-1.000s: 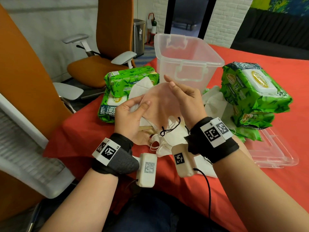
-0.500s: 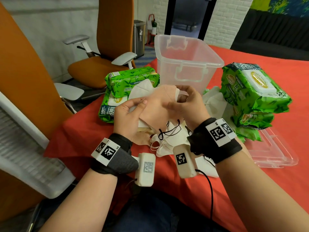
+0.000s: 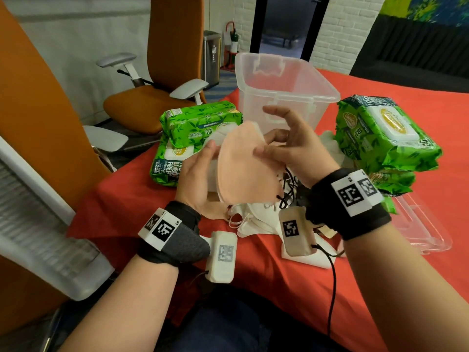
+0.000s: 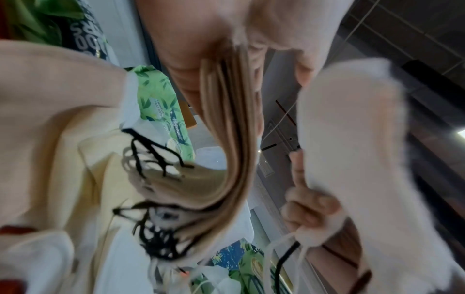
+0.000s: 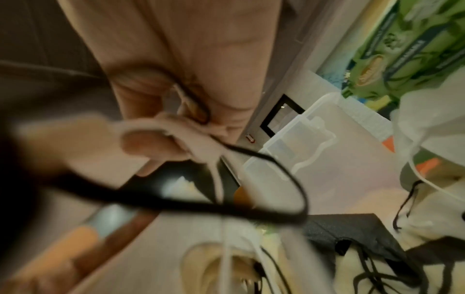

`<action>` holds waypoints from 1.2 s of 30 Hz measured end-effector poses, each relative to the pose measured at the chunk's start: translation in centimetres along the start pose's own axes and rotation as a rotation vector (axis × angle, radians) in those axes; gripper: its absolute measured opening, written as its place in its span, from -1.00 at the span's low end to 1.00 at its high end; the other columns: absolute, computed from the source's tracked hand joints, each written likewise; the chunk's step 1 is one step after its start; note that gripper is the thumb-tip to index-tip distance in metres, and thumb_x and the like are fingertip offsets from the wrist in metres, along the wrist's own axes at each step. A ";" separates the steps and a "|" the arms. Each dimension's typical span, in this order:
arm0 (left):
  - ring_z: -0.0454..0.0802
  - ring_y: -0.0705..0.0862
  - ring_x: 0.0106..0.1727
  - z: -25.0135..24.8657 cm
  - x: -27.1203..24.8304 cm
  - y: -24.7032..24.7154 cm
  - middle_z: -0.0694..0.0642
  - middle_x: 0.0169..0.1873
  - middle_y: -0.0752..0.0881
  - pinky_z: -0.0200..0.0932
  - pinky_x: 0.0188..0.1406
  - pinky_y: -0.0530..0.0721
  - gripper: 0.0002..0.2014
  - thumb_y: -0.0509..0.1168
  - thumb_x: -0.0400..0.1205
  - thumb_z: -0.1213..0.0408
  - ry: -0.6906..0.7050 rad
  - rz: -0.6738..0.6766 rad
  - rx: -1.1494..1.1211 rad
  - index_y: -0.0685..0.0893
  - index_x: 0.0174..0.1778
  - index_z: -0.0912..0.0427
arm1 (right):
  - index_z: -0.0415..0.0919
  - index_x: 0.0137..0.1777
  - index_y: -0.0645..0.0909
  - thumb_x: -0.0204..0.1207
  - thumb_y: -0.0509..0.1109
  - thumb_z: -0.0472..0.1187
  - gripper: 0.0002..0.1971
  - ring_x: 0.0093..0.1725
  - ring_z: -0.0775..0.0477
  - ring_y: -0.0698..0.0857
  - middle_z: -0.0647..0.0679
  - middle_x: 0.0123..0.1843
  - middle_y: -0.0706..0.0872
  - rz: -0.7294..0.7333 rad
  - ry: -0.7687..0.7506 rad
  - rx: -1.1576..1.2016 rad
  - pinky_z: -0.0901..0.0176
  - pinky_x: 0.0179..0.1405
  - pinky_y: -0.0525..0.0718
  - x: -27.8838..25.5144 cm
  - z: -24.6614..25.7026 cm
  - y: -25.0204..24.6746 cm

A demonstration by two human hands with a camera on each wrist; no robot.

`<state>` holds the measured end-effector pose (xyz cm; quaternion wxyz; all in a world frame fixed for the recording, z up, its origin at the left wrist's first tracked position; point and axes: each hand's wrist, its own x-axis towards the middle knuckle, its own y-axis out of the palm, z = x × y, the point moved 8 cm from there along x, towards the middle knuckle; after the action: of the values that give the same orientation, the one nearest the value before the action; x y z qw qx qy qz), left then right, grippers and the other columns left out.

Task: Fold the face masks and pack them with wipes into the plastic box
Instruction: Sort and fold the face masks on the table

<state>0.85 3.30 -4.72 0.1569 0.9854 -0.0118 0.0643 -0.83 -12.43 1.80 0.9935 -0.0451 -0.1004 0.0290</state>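
A peach face mask [image 3: 243, 166], folded in half, is held up above the red table between both hands. My left hand [image 3: 200, 171] grips its left edge, thumb in front, with a white mask [image 3: 215, 137] tucked behind it. My right hand [image 3: 276, 142] pinches the right edge with its thumb, the index finger raised; the right wrist view shows that pinch beside a black ear loop [image 5: 264, 175]. In the left wrist view the peach mask [image 4: 226, 139] is edge-on. The clear plastic box [image 3: 286, 95] stands just beyond the hands. Green wipes packs lie left [image 3: 195, 133] and right [image 3: 385, 133].
A pile of white masks [image 3: 253, 219] with loose black loops lies on the red tablecloth [image 3: 121, 207] under my hands. The box's clear lid [image 3: 426, 232] rests at the right. Orange office chairs [image 3: 152, 97] stand past the table's left edge.
The right hand folded the peach mask over and now pinches its edge with the fingers lifted. Both hands have raised the mask and turned it more upright.
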 end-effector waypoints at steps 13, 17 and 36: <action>-0.12 0.70 -0.19 0.6 -0.4 0.6 -0.02 -0.30 0.75 -0.16 -0.08 0.68 -0.79 0.23 0.61 0.54 0.049 0.076 0.153 0.67 -0.13 0.14 | -0.12 0.33 0.38 0.36 0.56 -0.25 -0.42 -0.38 0.15 0.54 0.03 -0.32 0.54 -0.117 -0.020 -0.488 0.40 -0.42 0.50 0.0 -2.1 0.5; -0.01 0.66 0.00 -0.3 0.4 -0.7 0.05 -0.07 0.70 0.05 0.20 0.59 -0.71 0.31 0.54 0.54 0.108 0.043 0.149 0.62 0.00 0.02 | -0.19 0.26 0.46 0.33 0.58 -0.26 -0.48 -0.38 0.10 0.53 -0.39 -0.26 0.61 -0.047 0.040 -0.480 0.30 -0.38 0.52 -0.7 -3.2 -0.4; 0.00 0.66 -0.06 -1.3 0.4 1.3 0.18 -0.05 0.70 -0.14 -0.04 0.62 -0.73 0.28 0.62 0.38 0.153 0.119 0.142 0.53 0.19 0.00 | -0.11 -0.20 0.48 0.47 0.45 -0.33 -0.81 -0.49 0.31 0.53 0.10 -0.37 0.51 -0.029 -0.019 -0.288 0.50 -0.50 0.44 -1.2 -3.4 1.4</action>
<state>1.02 2.52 -3.01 0.0832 0.9838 -0.0538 0.1492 -1.35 -11.43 -1.89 0.9761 -0.1853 -0.1135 0.0003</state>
